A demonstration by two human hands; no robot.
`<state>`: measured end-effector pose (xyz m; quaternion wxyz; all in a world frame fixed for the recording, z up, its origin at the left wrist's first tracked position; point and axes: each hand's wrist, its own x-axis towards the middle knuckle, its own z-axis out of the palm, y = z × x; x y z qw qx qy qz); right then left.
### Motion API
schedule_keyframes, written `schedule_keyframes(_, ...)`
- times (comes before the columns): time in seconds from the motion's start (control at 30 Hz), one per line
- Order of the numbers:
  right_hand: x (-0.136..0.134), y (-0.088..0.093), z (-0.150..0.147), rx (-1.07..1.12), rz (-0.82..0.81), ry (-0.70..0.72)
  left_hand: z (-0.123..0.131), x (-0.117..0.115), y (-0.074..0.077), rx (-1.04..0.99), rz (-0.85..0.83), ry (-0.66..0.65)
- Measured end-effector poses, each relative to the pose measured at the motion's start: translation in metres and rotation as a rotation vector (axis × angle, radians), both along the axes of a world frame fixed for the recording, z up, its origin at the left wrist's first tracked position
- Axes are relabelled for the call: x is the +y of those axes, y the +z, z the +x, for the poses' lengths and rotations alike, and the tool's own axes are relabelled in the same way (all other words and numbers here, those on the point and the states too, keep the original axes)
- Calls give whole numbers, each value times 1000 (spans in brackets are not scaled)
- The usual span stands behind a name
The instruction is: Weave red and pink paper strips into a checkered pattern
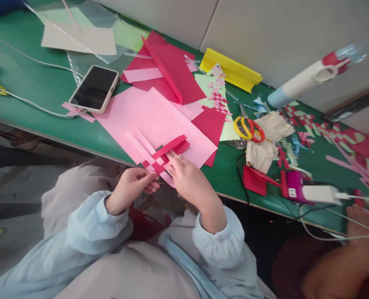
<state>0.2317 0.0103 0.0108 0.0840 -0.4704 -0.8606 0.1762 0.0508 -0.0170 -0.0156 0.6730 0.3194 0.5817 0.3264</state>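
Observation:
A small checkered weave of red and pink paper strips (156,165) lies at the table's front edge, with long strip ends sticking out at its top. The lower edge of this weave is pinched between thumb and fingers of my left hand (134,182). My right hand (187,176) grips the weave's right side, fingers together over the strips and partly hiding them. Beneath the weave is a large pink paper sheet (172,120). Behind that lie red paper (184,77) and a folded red strip (162,68).
A phone (94,88) rests left of the paper on the green table (31,91). To the right are scissors (249,128), a cloth pouch (262,149), a purple power adapter (295,187) with cables and a bottle (312,77). Another person's arm (343,265) shows at lower right.

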Motion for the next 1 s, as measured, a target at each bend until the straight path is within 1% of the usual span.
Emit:
schedule_keyframes(0.37, -7, 1, -5, 23, 91, 47, 1, 0, 3, 7, 10, 7)
schedule_keyframes(0.5, -6, -1, -4, 30, 67, 38, -2, -3, 2, 6, 23, 4)
schedule_keyframes(0.7, -7, -1, -5, 47, 78, 48, -7, -6, 2, 36, 87, 58)
schedule_keyframes(0.87, -4, 0, -3, 42, 95, -4, -9, -7, 6, 79, 49, 72)
schedule_keyframes(1.0, -5, 0, -5, 62, 79, 1, -10, -5, 8, 97, 40, 81)
